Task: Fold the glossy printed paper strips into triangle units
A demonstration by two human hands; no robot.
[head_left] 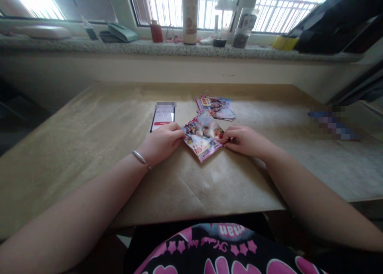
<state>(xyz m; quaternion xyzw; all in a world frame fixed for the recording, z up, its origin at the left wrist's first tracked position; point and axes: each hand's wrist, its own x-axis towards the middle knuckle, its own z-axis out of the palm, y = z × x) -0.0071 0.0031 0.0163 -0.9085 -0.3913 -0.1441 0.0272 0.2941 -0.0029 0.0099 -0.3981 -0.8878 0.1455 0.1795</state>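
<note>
A glossy printed sheet point(203, 135) with pink edges and a photo of several people lies folded on the brown kraft paper point(191, 186), held between both hands. My left hand point(160, 143) grips its left side, and a silver bangle point(139, 157) circles that wrist. My right hand point(245, 140) pinches its right corner. Behind the sheet lies a loose stack of similar printed sheets point(216, 107). A smartphone point(162, 116) lies just beyond my left hand, with its top part blurred out.
A blurred blue object point(332, 124) lies at the right of the table. Beyond the table, a granite windowsill point(167, 47) holds bottles, a red cup, a yellow sponge and a dark bag. Barred windows stand behind it.
</note>
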